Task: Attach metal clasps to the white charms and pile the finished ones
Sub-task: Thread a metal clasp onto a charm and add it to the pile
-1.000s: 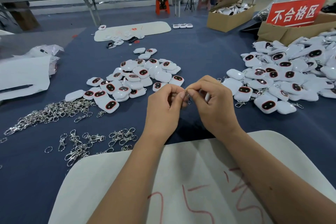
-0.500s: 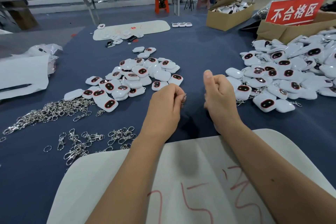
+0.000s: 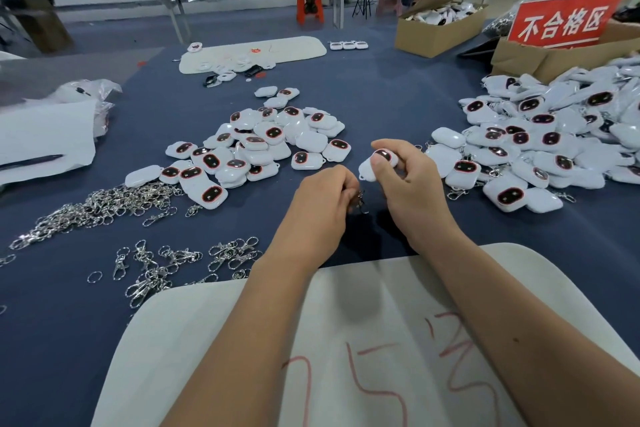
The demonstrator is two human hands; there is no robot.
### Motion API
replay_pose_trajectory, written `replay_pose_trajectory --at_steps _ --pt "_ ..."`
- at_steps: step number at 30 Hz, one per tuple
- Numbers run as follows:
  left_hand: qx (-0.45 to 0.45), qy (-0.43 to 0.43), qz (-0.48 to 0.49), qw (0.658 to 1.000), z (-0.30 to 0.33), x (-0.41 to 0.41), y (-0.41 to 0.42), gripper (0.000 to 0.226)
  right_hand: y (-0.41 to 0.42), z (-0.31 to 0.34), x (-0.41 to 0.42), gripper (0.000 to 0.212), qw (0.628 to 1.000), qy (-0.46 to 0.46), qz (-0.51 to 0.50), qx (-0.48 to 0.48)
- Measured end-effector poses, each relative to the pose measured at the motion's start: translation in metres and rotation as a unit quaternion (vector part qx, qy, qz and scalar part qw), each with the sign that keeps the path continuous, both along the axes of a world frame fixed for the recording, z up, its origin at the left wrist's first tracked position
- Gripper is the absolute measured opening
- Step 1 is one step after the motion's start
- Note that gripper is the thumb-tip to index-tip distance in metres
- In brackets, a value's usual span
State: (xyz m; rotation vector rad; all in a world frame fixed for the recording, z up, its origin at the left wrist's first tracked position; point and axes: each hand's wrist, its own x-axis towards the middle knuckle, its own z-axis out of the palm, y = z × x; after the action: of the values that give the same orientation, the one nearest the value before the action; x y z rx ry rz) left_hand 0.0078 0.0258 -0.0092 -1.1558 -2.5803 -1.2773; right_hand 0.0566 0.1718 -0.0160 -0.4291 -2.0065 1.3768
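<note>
Right hand (image 3: 408, 180) now has a white charm (image 3: 375, 165) pinched between thumb and curled fingers, dark red-rimmed face up, small loop hanging at its lower edge. Half a second ago that hand was closed on nothing I could see, thumb up; a second ago both hands were working together on a clasp. Left hand (image 3: 323, 204) is still curled round a metal clasp (image 3: 360, 203), which pokes out at its 3 o'clock, just beside the charm's loop but not through it. I read this as a fresh cycle: charm picked, hooking next. Bare charms (image 3: 263, 146) lie at 11 o'clock of the hands, finished pile (image 3: 526, 149) at 2 o'clock, loose clasps (image 3: 104, 204) at 9.
</note>
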Motion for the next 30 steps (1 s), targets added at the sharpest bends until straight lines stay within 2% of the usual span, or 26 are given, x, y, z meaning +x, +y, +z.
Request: replay_pose_trajectory --at_steps 8,19,30 --pt "0.009 -0.002 0.0 1.0 -0.0009 -0.0005 0.0004 0.023 -0.0015 0.0005 -0.0008 0.023 0.995 -0.028 -0.003 0.096" --pt "0.002 -0.002 0.005 1.0 -0.0015 -0.0016 0.0009 0.024 -0.0041 0.0023 0.0019 0.016 0.997 0.009 -0.026 0.071" --pt "0.006 -0.009 0.024 1.0 0.0 0.0006 0.0022 0.02 -0.0058 0.0006 0.0033 0.015 0.993 0.014 -0.025 0.115"
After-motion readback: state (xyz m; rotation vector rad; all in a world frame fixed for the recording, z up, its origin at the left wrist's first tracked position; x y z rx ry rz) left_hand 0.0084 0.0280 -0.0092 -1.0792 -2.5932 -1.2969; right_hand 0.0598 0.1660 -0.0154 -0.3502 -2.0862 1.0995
